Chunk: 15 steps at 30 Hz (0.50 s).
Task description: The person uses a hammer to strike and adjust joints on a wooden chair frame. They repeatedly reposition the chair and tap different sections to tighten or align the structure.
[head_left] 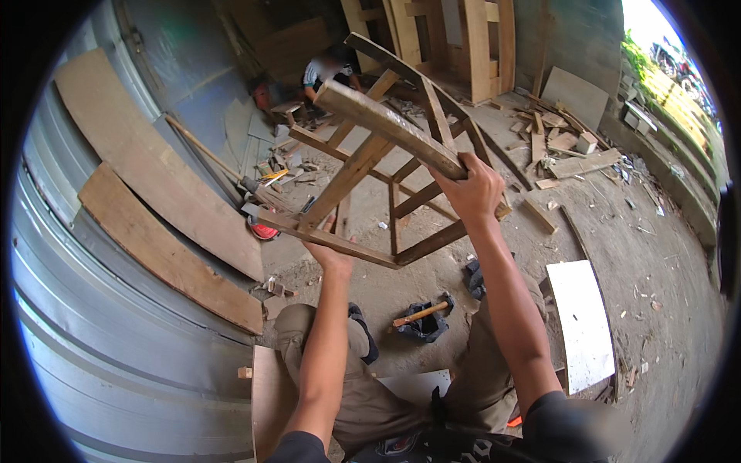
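Observation:
Both my hands hold up a wooden frame (pixel 355 176), built of several nailed bars and tilted in the air in front of me. My left hand (pixel 332 251) grips its near lower bar from below, with part of the fingers hidden behind the wood. Higher up, my right hand (pixel 472 189) is wrapped round the right end of the thick upper bar. Below the frame, between my feet, a hammer (pixel 421 314) with a wooden handle lies across a black bag-like holder (pixel 428 330) on the ground.
Curved-looking boards (pixel 170 247) lean on the corrugated metal wall (pixel 93 347) at left. A co-worker (pixel 328 73) crouches at the back. Scrap wood (pixel 559 143) litters the floor at back right. A white panel (pixel 580 324) lies right of my leg; a concrete ledge (pixel 679 181) edges the far right.

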Available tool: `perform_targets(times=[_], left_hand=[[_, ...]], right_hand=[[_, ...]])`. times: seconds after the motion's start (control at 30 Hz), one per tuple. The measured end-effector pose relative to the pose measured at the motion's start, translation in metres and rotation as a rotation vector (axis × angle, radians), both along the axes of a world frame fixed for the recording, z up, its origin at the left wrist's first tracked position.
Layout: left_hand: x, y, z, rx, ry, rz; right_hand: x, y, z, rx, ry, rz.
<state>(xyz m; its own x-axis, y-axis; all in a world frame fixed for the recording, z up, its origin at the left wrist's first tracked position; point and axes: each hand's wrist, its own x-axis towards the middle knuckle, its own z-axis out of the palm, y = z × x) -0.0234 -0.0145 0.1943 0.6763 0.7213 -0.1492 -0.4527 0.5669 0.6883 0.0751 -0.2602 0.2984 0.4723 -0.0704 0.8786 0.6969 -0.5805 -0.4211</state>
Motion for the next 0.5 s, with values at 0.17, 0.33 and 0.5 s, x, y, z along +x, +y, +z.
perform_targets(times=[0.17, 0.33, 0.5], left_hand=[[0.013, 0.014, -0.047, -0.130, -0.102, -0.018], [0.011, 0.002, -0.037, -0.187, -0.148, 0.042], [0.006, -0.005, -0.035, -0.223, -0.240, 0.017]], right_hand=[[-0.021, -0.003, 0.011, -0.082, -0.208, 0.102], [-0.039, -0.007, 0.019, -0.067, -0.323, 0.161], [-0.048, -0.013, 0.027, -0.068, -0.348, 0.174]])
